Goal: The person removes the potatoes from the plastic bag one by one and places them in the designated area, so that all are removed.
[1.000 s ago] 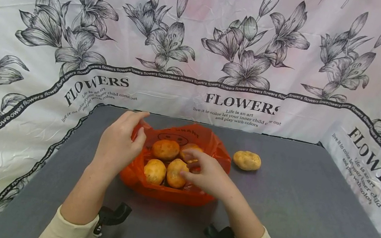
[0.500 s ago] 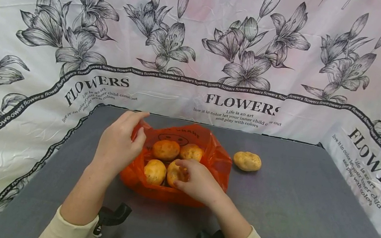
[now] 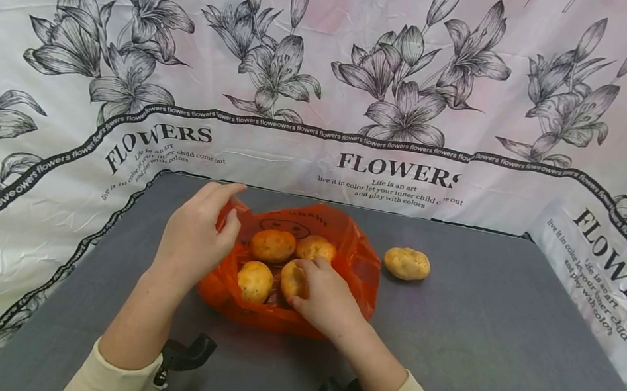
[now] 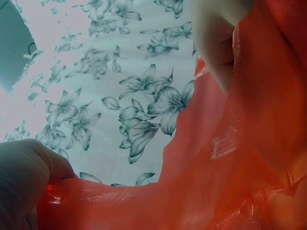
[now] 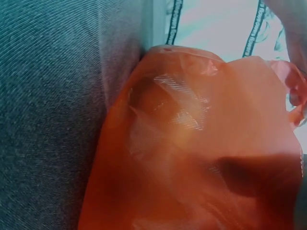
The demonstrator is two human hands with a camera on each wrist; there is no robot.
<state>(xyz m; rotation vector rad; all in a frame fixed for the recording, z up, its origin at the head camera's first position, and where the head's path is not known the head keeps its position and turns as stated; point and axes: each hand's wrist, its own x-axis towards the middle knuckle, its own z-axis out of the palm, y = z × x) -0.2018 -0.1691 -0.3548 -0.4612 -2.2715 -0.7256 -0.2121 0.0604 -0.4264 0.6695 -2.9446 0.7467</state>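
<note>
Potato inside red bag: gripped by right hand, fingers curled. Left hand, thumb spread, holds bag edge.

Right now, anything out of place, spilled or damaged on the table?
One loose potato lies on the gray table, right of the red bag; odd, since four potatoes sit inside it. I see no spill or damage.

The red, translucent plastic bag gapes upward before me, its rim in my pinch at ten o'clock. Inside, I grip one yellowish potato at five o'clock; a second potato lies at seven, a third potato at eleven, a fourth potato at one. A fifth potato lies outside, toward three.
</note>
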